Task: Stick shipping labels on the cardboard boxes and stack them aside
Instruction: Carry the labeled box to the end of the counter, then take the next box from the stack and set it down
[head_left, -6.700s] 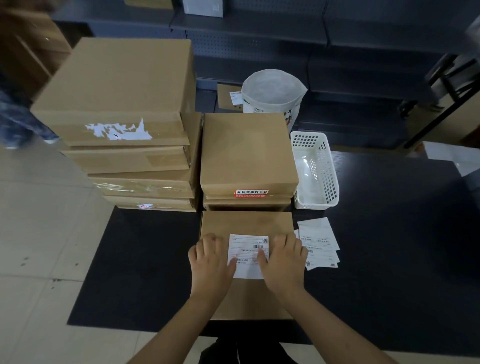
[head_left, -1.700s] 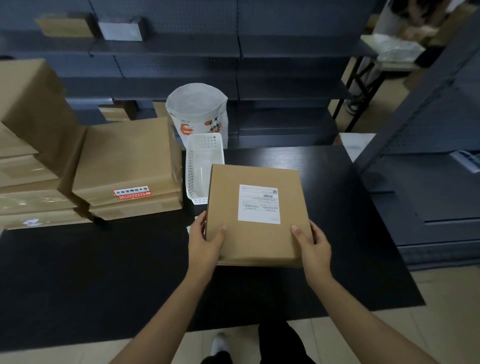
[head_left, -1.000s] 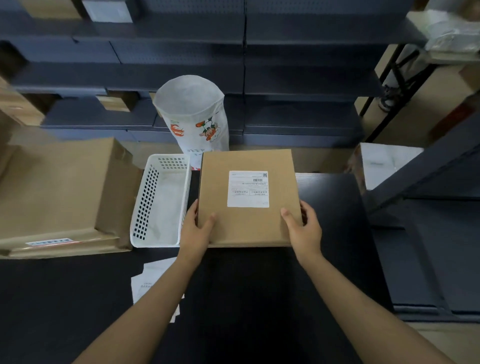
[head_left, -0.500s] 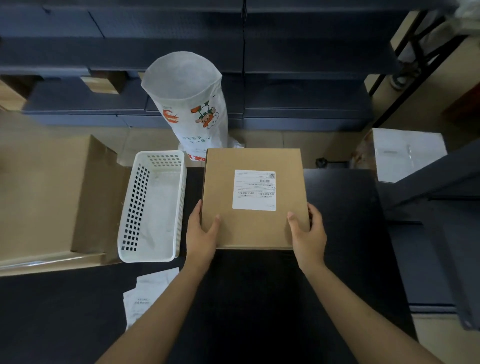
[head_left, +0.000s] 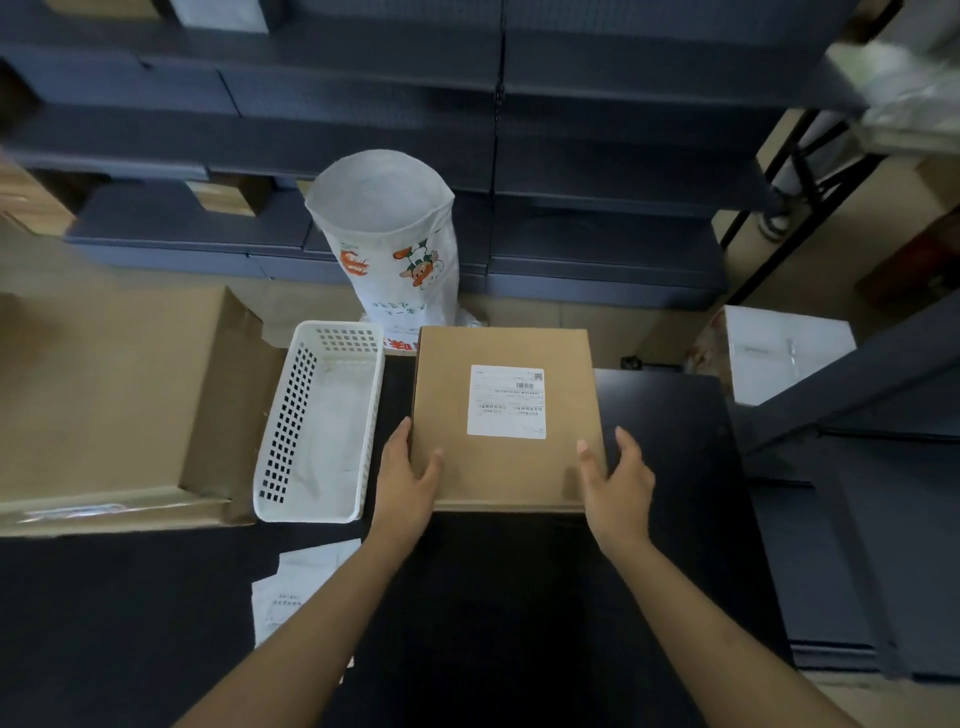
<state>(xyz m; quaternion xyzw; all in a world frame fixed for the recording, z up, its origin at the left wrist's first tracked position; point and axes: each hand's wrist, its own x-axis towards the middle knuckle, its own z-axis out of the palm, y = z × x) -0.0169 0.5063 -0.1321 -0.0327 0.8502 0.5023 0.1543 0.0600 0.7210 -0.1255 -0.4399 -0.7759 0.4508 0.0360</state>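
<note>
A flat cardboard box (head_left: 448, 389) with a white shipping label (head_left: 506, 401) stuck on its top lies level at the far part of the black table (head_left: 670, 467), right of the white basket. Its far edge reaches past the table's back edge. My left hand (head_left: 408, 480) grips the near left corner, thumb on top. My right hand (head_left: 618, 486) grips the near right corner the same way. Whether the box rests on the table or hangs just above it is unclear. Loose shipping labels (head_left: 304, 587) lie on the table near my left forearm.
A white perforated basket (head_left: 311, 512) stands left of the box. Further left, stacked cardboard boxes (head_left: 104, 395) fill the table's left side. A white woven sack (head_left: 384, 234) stands behind the table, in front of dark shelving (head_left: 597, 171). A white box (head_left: 784, 353) sits at the right.
Both hands pressed the label onto the box earlier, then lifted the box and carried it right and away to beside the basket. In the last half second it barely moved.
</note>
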